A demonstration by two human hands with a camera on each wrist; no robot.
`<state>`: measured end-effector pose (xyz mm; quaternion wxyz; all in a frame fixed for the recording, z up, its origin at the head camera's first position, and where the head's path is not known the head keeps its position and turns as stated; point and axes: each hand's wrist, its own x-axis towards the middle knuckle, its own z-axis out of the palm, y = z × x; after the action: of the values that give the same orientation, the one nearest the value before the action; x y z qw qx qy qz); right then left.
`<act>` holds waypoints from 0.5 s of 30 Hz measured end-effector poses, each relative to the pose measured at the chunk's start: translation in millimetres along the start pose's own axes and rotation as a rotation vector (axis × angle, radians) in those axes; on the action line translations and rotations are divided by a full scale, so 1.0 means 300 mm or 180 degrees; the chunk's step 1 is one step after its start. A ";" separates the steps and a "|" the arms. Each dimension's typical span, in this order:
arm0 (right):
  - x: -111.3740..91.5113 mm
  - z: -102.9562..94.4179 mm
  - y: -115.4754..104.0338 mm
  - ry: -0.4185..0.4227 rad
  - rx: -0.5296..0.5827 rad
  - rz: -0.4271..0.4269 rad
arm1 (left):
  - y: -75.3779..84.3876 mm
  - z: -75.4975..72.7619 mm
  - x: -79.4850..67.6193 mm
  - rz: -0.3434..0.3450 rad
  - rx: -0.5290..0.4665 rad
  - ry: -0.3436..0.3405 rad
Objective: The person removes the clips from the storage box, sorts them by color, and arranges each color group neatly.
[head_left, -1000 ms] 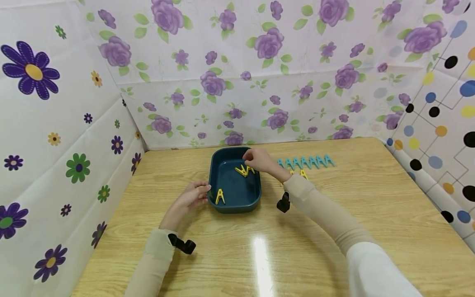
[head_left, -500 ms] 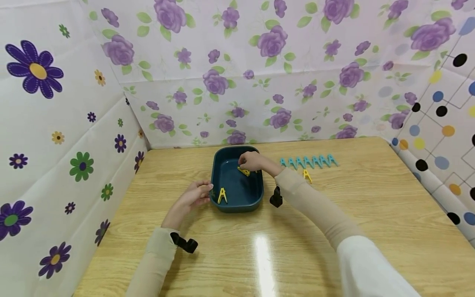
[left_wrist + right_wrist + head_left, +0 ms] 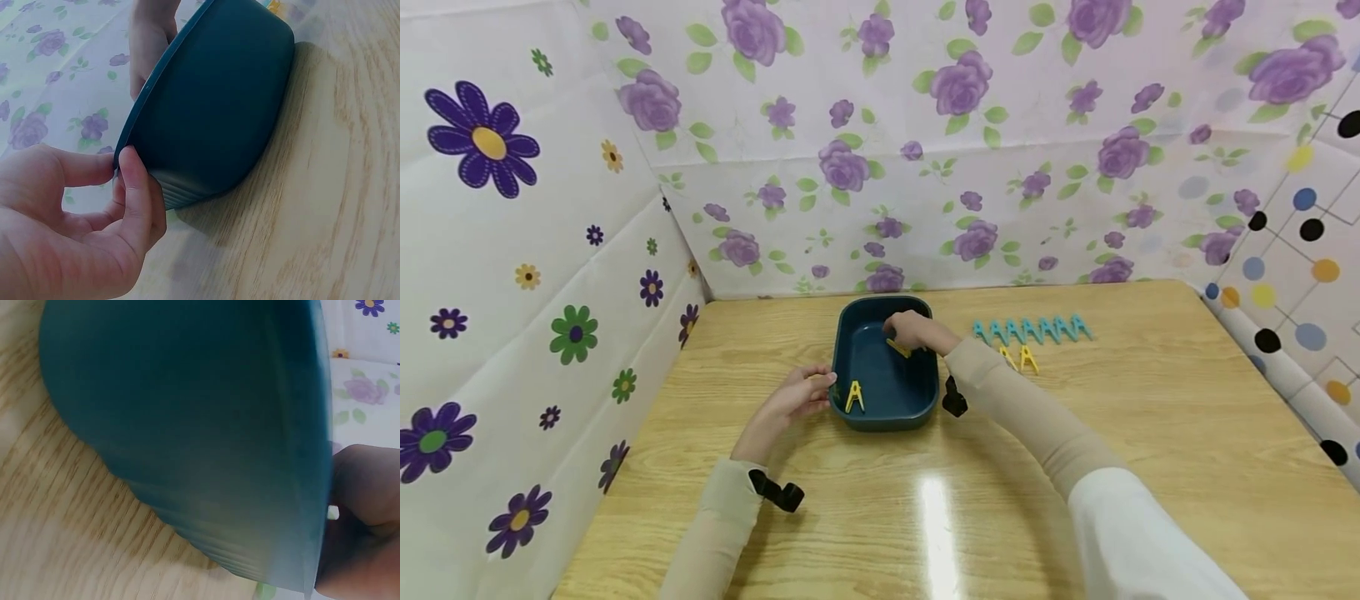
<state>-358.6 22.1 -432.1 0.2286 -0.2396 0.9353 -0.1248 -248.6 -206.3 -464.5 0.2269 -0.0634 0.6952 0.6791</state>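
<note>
A dark teal rectangular basin [image 3: 883, 423] with rounded corners stands on the table. My left hand [image 3: 796, 392] holds its near left rim, the thumb on one side and the fingers curled against the outer wall [image 3: 212, 94]. My right hand [image 3: 912, 330] reaches over the right side into the basin, fingers bent down at a yellow clothespin [image 3: 899, 349]. I cannot tell whether the fingers pinch it; in the right wrist view the basin wall [image 3: 187, 425] hides the fingertips. Another yellow clothespin [image 3: 854, 397] leans in the basin's near left corner.
Right of the basin, several blue clothespins [image 3: 1030, 330] lie in a row on the wooden table [image 3: 1112, 400]. Just in front of them are two yellow clothespins [image 3: 1028, 359], one partly behind the right sleeve. A flowered cloth wall [image 3: 820, 208] rises behind the table.
My right hand has moved slightly lower and left inside the basin, onto the yellow clothespin. My left hand keeps its hold on the rim. The head view has shifted slightly.
</note>
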 end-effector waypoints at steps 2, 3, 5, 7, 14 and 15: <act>0.004 0.005 0.001 -0.0078 -0.0101 -0.0002 | 0.000 0.002 0.001 -0.0005 -0.0004 -0.0012; 0.005 0.007 0.002 -0.0104 -0.0140 -0.0001 | 0.000 0.003 0.001 -0.0010 -0.0002 -0.0020; 0.008 0.011 0.003 -0.0148 -0.0197 0.0007 | 0.001 0.004 0.001 -0.0014 -0.0009 -0.0028; 0.008 0.015 0.003 -0.0135 -0.0251 0.0021 | 0.002 0.003 0.002 -0.0014 -0.0005 -0.0035; 0.009 0.026 0.002 -0.0076 -0.0398 0.0049 | 0.004 -0.002 0.004 -0.0018 -0.0071 -0.0048; 0.010 0.028 0.001 -0.0094 -0.0400 0.0036 | 0.004 -0.002 0.003 -0.0019 -0.0072 -0.0051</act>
<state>-357.0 19.7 -440.7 0.2276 -0.2500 0.9391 -0.0609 -250.1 -206.6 -463.8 0.2337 -0.0626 0.6854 0.6868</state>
